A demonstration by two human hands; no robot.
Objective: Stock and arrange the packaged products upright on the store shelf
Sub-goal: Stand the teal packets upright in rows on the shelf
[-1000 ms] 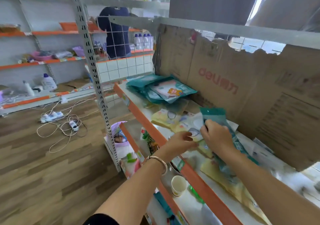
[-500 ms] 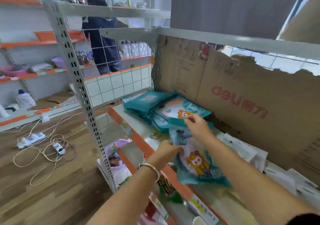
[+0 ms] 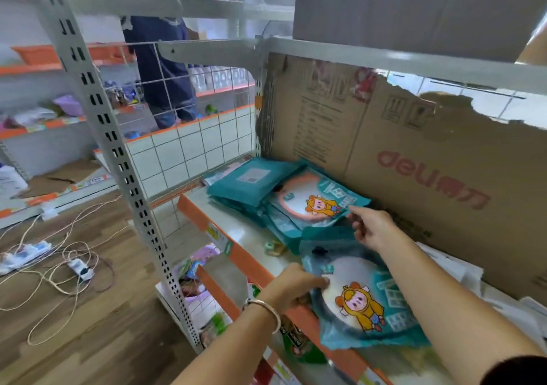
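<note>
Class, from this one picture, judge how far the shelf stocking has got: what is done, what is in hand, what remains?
Done: teal packets are piled at the far end of the shelf, but flat. In hand: the left hand grips the edge of one cartoon packet; the right hand is at its top. Left: nothing stands upright yet, and white packets lie loose by the cardboard.

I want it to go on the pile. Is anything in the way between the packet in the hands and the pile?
Nothing visible. The held packet reaches right up to the pile of teal packets. A small greenish thing lies on the shelf to its left, beside the path.
</note>
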